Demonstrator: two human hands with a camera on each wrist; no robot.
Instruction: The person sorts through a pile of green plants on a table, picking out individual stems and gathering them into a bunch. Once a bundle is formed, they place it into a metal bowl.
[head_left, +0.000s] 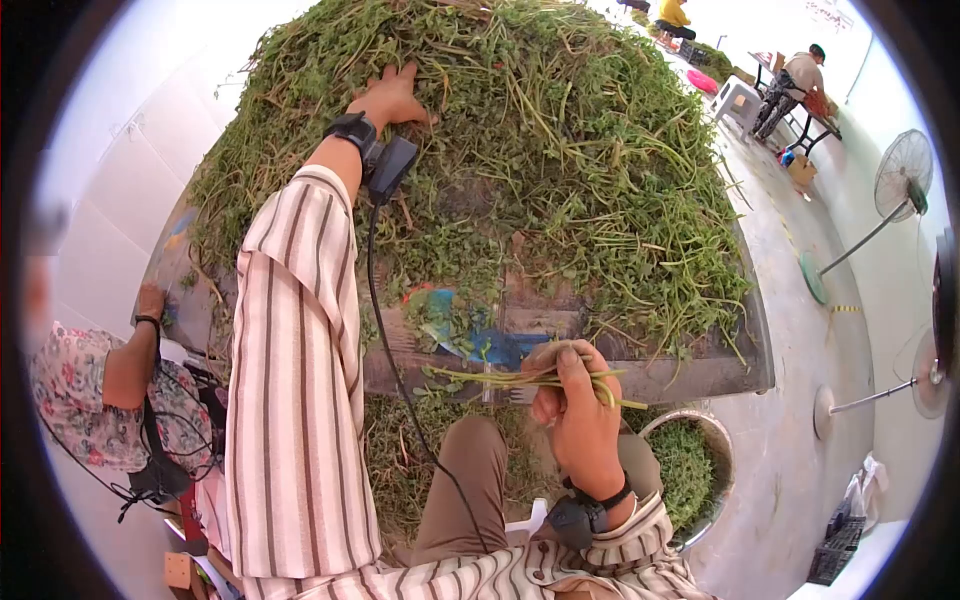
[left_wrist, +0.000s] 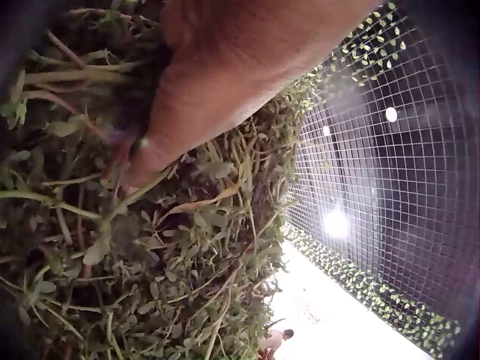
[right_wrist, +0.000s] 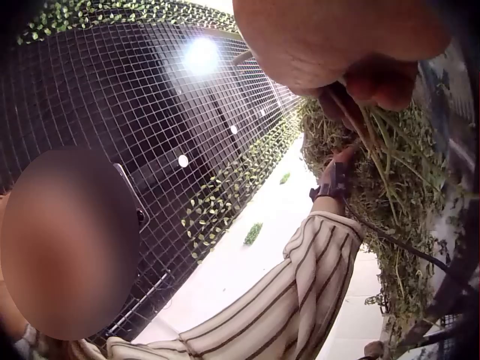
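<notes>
Left hand (head_left: 390,97) is out at full reach, fingers spread and pressed flat into the heap of greens (head_left: 560,150), near the top of the heap. In the left wrist view that hand (left_wrist: 225,82) fills the upper part of the picture and its fingertips sink among leafy stems; whether any stem is pinched under there, I cannot tell, as the view is too close and dim.

Right hand (head_left: 577,415) sits at the near edge of the heap, just past the bench (head_left: 700,375) rim, fingers and thumb curled round a small bunch of stems (head_left: 520,377). The stems lie crosswise through the fist, sticking out to both sides. In the right wrist view the hand (right_wrist: 352,45) shows from below with a few thin stems trailing down from it.

Both wrists wear black strapped cameras, and a black cable (head_left: 385,330) runs from the left one back along the striped sleeve (head_left: 295,400).

The heap covers nearly the whole bench, with a patch of blue and printed covering (head_left: 470,335) bare at the heap's near side. Below the heap's near right corner stands a metal bowl (head_left: 722,440) with greens in it. More greens lie on the floor (head_left: 400,460) under the heap's near edge. Left of the heap, a person in a floral top (head_left: 80,400) rests a hand at the bench edge. Right of the heap stand two pedestal fans (head_left: 900,175).
</notes>
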